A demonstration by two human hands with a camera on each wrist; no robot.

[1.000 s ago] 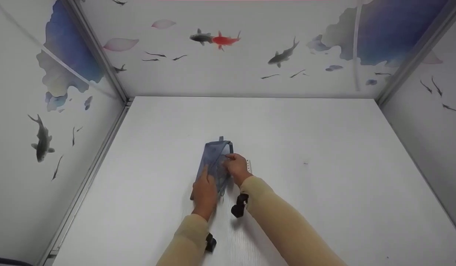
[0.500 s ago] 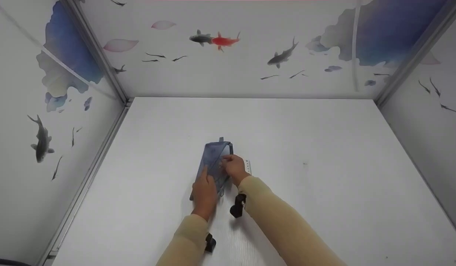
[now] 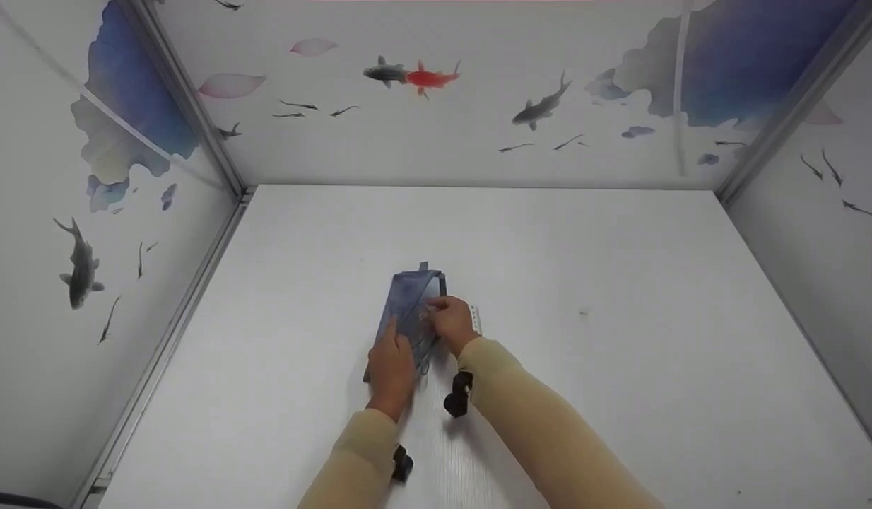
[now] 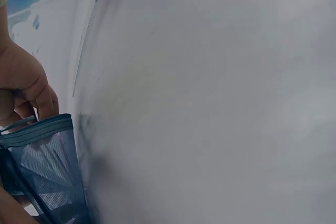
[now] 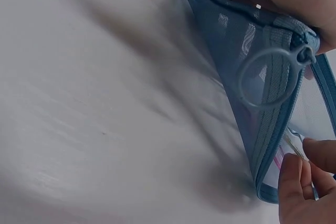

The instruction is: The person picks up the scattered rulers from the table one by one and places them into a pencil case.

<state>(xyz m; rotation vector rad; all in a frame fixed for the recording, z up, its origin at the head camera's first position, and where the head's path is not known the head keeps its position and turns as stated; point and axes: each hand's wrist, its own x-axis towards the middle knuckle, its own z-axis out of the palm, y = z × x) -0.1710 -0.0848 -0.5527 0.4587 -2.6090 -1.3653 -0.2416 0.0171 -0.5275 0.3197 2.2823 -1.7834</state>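
Note:
A blue mesh zip pouch [image 3: 410, 291] is tilted in front of me, its zip side open to the right. My left hand [image 3: 392, 364] holds its near left part, thumb lying over the mesh. At the opening is my right hand [image 3: 450, 322], thumb and fingertips together. In the right wrist view those fingers pinch a thin yellowish strand-like thing [image 5: 295, 146]; I cannot tell its kind. Pinkish lines [image 5: 279, 157] show beside it inside the mesh. A pale blue pull ring [image 5: 242, 80] hangs from the zip near the left hand.
On the white table [image 3: 584, 396], a white strip with a row of dark marks [image 3: 476, 319] shows just right of my right hand. White panels with painted fish [image 3: 538, 106] enclose the table's back and sides. Black wrist cameras [image 3: 457, 396] sit below my sleeves.
The right hand shifted very slightly left at the pouch opening and then back. The pouch and the left hand have stayed nearly still.

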